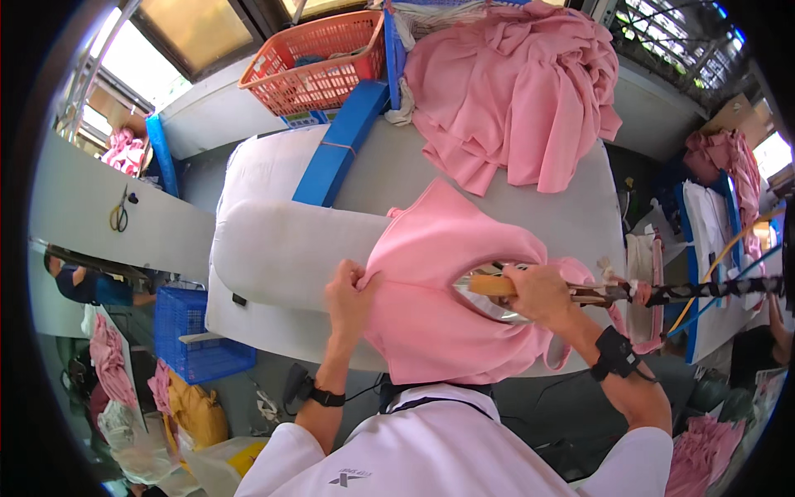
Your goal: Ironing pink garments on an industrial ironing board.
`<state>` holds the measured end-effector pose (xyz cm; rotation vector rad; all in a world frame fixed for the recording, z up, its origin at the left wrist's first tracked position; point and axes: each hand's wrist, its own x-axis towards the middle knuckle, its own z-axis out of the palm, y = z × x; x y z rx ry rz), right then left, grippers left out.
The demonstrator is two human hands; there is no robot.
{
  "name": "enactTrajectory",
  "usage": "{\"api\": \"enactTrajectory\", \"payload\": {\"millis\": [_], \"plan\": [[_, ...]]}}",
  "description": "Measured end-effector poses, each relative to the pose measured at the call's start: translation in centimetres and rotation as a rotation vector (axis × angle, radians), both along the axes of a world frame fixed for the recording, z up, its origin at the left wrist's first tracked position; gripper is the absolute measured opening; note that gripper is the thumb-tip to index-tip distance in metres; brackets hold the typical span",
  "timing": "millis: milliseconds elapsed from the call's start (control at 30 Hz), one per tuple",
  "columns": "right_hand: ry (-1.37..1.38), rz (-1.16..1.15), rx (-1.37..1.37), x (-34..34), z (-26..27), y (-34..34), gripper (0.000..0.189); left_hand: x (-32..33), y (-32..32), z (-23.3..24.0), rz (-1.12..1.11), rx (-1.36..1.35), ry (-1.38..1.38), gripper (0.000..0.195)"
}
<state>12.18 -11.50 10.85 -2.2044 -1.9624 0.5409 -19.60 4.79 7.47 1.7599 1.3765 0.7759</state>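
A pink garment (435, 248) is draped over the rounded pressing board (298, 248) in front of me. My left hand (353, 298) pinches its left edge between thumb and fingers. On the garment's right part lies a shiny metal steam iron (490, 298), its pointed end towards the left. My right hand (539, 295) is closed around the iron's yellowish handle (490, 286). From the iron a wrapped hose (695, 291) runs off to the right. Pink cloth surrounds the iron, and its soleplate is hidden.
A heap of pink garments (515, 93) covers the back right of the padded table (372, 168). Behind the board are a blue bar (341, 143) and an orange plastic basket (317, 59). Scissors (119, 211) lie on the left table. A blue crate (186, 335) stands low on the left.
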Motion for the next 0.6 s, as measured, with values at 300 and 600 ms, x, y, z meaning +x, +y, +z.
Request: {"api": "enactTrajectory", "payload": {"millis": [300, 600], "plan": [[0.007, -0.121, 0.088, -12.6, -0.4, 5.7, 0.031, -3.0, 2.4, -1.2, -0.094, 0.02, 0.152, 0.03], [0.037, -0.017, 0.157, -26.6, -1.4, 12.9, 0.02, -10.3, 13.2, -4.3, 0.002, 0.242, 0.28, 0.018]]}}
